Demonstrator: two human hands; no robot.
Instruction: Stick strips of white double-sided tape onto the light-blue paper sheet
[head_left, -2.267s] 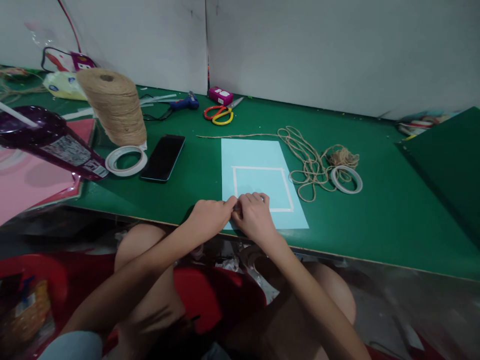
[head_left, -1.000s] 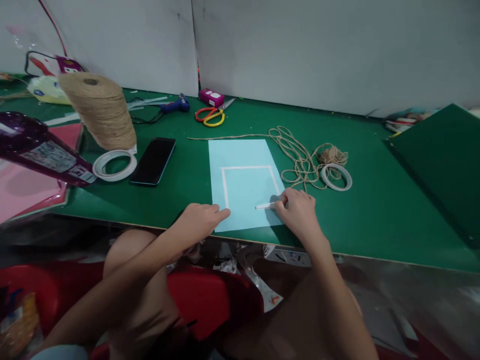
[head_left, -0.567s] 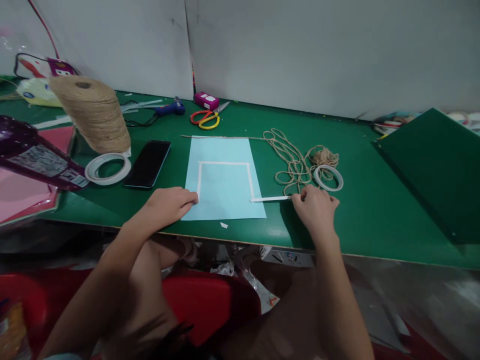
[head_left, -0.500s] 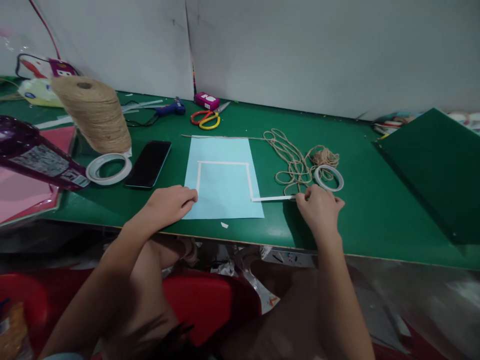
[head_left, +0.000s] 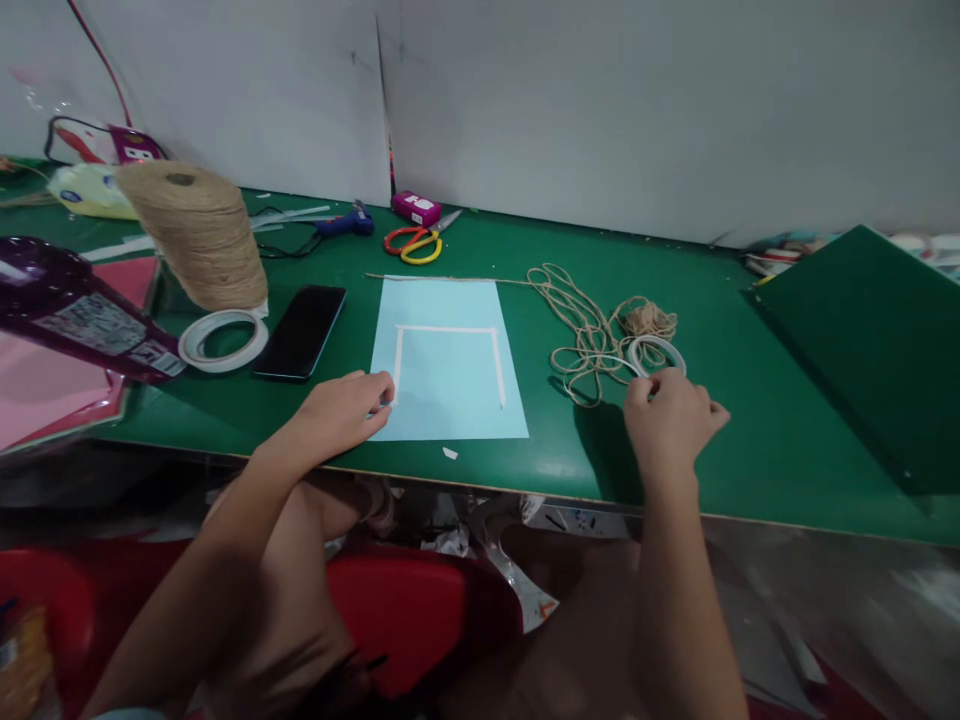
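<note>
Peeling looks to be our step

On the blue sheet (head_left: 450, 375), white bands (head_left: 446, 329) mark three sides of a rectangle. Right of the sheet, our right hand (head_left: 670, 415) seems to pinch a thin pale strip (head_left: 615, 359) above the twine (head_left: 574, 310). At the sheet's near left edge, our left hand (head_left: 337, 412) has curled fingers; we cannot tell whether they grip a band. We judge the next move calls for a clean fingertip hold.

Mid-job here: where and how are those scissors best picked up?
I'd grip the scissors by their red and yellow handles, coming from the near side. They appear to lie flat, with the loops toward the near left and the blades pointing away to the right, beside the purple box.
</note>
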